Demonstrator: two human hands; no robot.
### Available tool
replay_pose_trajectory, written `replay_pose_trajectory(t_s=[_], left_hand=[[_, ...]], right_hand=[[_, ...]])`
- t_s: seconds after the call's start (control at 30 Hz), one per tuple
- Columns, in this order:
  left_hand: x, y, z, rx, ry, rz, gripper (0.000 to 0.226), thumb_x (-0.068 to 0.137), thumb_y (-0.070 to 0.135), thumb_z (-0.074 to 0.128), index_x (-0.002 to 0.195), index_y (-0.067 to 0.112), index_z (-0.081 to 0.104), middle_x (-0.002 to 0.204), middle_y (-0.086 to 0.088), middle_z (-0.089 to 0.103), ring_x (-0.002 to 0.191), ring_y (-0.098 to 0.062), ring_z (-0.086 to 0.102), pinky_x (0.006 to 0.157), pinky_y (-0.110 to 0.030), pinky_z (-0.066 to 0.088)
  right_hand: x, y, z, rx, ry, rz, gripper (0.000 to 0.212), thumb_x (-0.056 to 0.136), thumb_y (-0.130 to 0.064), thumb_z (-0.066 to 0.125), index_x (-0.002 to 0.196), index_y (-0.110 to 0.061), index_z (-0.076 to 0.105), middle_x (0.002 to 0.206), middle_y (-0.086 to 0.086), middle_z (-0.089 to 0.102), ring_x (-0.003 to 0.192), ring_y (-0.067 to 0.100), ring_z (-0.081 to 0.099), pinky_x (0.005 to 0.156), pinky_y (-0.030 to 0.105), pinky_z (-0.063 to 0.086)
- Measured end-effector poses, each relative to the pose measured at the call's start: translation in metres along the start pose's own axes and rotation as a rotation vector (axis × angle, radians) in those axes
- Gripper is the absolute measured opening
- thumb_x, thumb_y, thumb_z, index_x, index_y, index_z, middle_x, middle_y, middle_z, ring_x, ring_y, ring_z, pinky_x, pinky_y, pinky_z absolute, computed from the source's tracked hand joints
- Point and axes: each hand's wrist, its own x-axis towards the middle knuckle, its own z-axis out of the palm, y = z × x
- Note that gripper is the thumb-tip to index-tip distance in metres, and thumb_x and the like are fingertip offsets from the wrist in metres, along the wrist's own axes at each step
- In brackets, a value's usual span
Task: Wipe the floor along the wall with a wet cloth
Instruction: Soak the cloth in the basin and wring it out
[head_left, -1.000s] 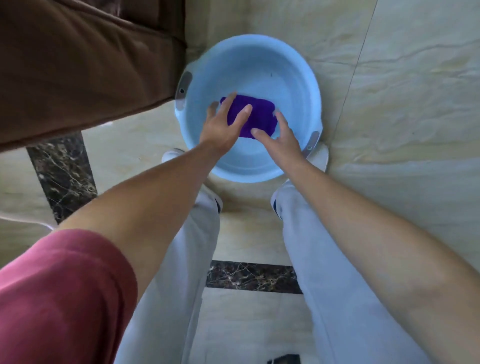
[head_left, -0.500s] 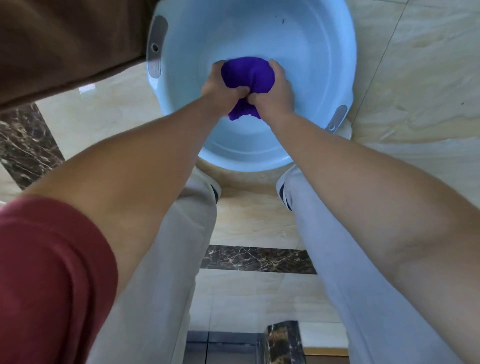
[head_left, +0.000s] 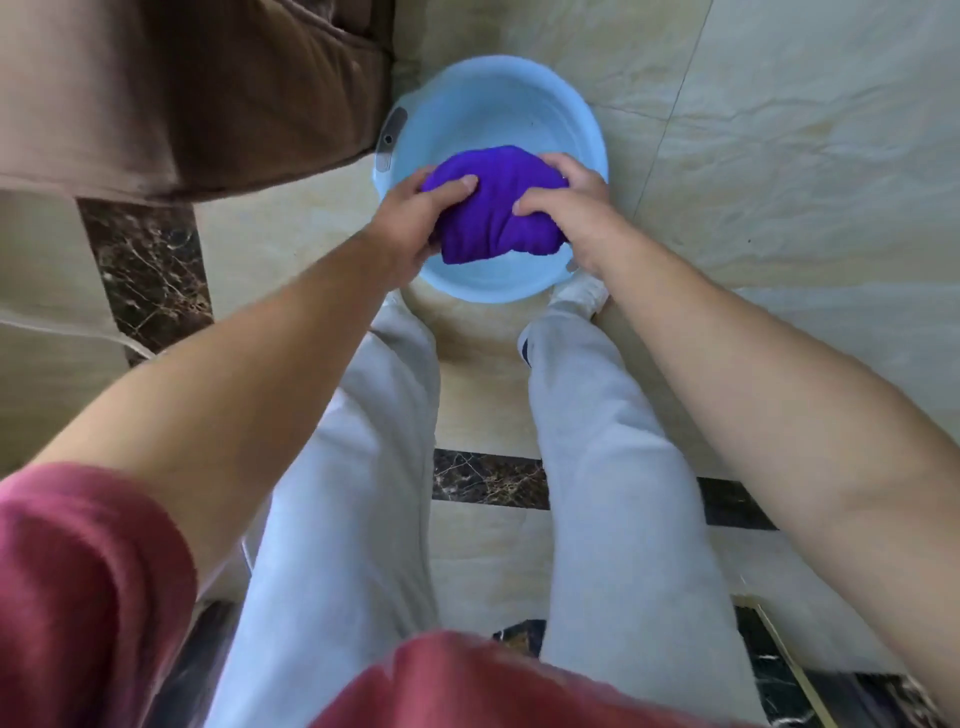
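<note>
Head view looks down at a light blue basin (head_left: 524, 98) standing on the beige tiled floor (head_left: 779, 156), just beside the corner of a brown sofa (head_left: 208, 93). Both hands hold a bunched purple cloth (head_left: 493, 208) above the basin's near rim. On its left end the left hand (head_left: 415, 218) is clenched, thumb on top; the right hand (head_left: 571, 213) grasps the right end, fingers curled into the fabric. Legs in pale grey trousers (head_left: 597, 467) stand at the basin's near edge, either side of a dark marble strip (head_left: 488, 478) in the floor.
</note>
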Motion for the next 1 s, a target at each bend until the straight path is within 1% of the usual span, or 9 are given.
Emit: replay_pose_trajectory(t_s=[0.13, 0.23, 0.4, 0.53, 0.63, 0.73, 0.8, 0.9, 1.0], left_hand=[[-0.094, 0.050, 0.020, -0.115, -0.034, 0.104, 0.035, 0.081, 0.014, 0.072, 0.114, 0.011, 0.063, 0.107, -0.012, 0.075, 0.099, -0.026, 0.073, 0.094, -0.042, 0.057], [-0.141, 0.075, 0.031, -0.146, -0.072, 0.174, 0.027, 0.087, 0.006, 0.065, 0.114, 0.009, 0.060, 0.098, -0.010, 0.072, 0.087, -0.021, 0.072, 0.080, -0.033, 0.060], [-0.240, 0.103, 0.045, -0.212, -0.135, 0.297, 0.039, 0.086, 0.001, 0.060, 0.125, 0.007, 0.063, 0.110, -0.015, 0.071, 0.099, -0.026, 0.070, 0.099, -0.044, 0.054], [-0.303, 0.095, 0.040, -0.308, -0.067, 0.392, 0.057, 0.088, 0.007, 0.059, 0.143, 0.019, 0.054, 0.127, -0.006, 0.068, 0.104, -0.018, 0.069, 0.097, -0.037, 0.055], [-0.334, 0.081, 0.032, -0.396, 0.018, 0.520, 0.077, 0.093, 0.003, 0.061, 0.157, 0.029, 0.029, 0.139, 0.009, 0.056, 0.110, -0.006, 0.068, 0.097, -0.029, 0.055], [-0.367, 0.062, 0.008, -0.487, 0.096, 0.689, 0.094, 0.090, 0.015, 0.075, 0.160, 0.037, 0.015, 0.164, -0.007, 0.035, 0.139, -0.022, 0.054, 0.113, -0.045, 0.046], [-0.390, 0.050, -0.010, -0.516, 0.132, 0.769, 0.086, 0.092, 0.018, 0.073, 0.159, 0.034, 0.020, 0.165, -0.011, 0.032, 0.146, -0.028, 0.045, 0.119, -0.051, 0.039], [-0.418, 0.027, -0.049, -0.621, 0.198, 0.846, 0.068, 0.095, 0.008, 0.066, 0.155, 0.021, 0.037, 0.155, -0.006, 0.047, 0.147, -0.028, 0.043, 0.122, -0.051, 0.035], [-0.432, 0.007, -0.090, -0.705, 0.312, 0.871, 0.057, 0.097, 0.005, 0.062, 0.150, 0.015, 0.046, 0.146, -0.002, 0.055, 0.143, -0.024, 0.049, 0.120, -0.046, 0.038]], right_hand=[[-0.094, -0.052, -0.020, 0.199, 0.000, -0.095, 0.044, 0.063, -0.006, 0.079, 0.100, -0.028, 0.072, 0.103, 0.003, 0.075, 0.093, 0.021, 0.071, 0.090, 0.038, 0.058], [-0.142, -0.068, -0.027, 0.399, -0.080, -0.176, 0.048, 0.078, 0.002, 0.076, 0.120, -0.018, 0.066, 0.118, 0.013, 0.072, 0.104, 0.025, 0.071, 0.099, 0.042, 0.056], [-0.220, -0.098, -0.043, 0.501, -0.241, -0.281, 0.077, 0.083, 0.003, 0.073, 0.151, -0.013, 0.041, 0.149, 0.021, 0.052, 0.133, 0.040, 0.056, 0.111, 0.057, 0.045], [-0.272, -0.123, -0.039, 0.370, -0.468, -0.332, 0.088, 0.088, 0.009, 0.062, 0.159, -0.026, 0.024, 0.157, 0.010, 0.044, 0.139, 0.035, 0.050, 0.113, 0.052, 0.044], [-0.303, -0.144, -0.030, 0.217, -0.528, -0.410, 0.091, 0.088, 0.014, 0.059, 0.160, -0.027, 0.020, 0.153, 0.008, 0.047, 0.141, 0.033, 0.048, 0.115, 0.050, 0.043], [-0.330, -0.162, 0.003, 0.066, -0.554, -0.495, 0.092, 0.087, 0.014, 0.062, 0.159, -0.025, 0.023, 0.155, 0.015, 0.045, 0.139, 0.032, 0.052, 0.114, 0.051, 0.044], [-0.345, -0.172, 0.036, -0.025, -0.550, -0.567, 0.090, 0.086, 0.011, 0.065, 0.159, -0.025, 0.025, 0.156, 0.018, 0.045, 0.139, 0.035, 0.050, 0.114, 0.056, 0.042], [-0.374, -0.177, 0.100, -0.150, -0.556, -0.702, 0.088, 0.086, 0.001, 0.071, 0.159, -0.021, 0.027, 0.159, 0.015, 0.041, 0.143, 0.035, 0.046, 0.116, 0.059, 0.038], [-0.395, -0.177, 0.154, -0.270, -0.541, -0.846, 0.083, 0.090, 0.005, 0.068, 0.158, -0.012, 0.024, 0.146, -0.007, 0.049, 0.134, 0.004, 0.053, 0.113, 0.032, 0.045]])
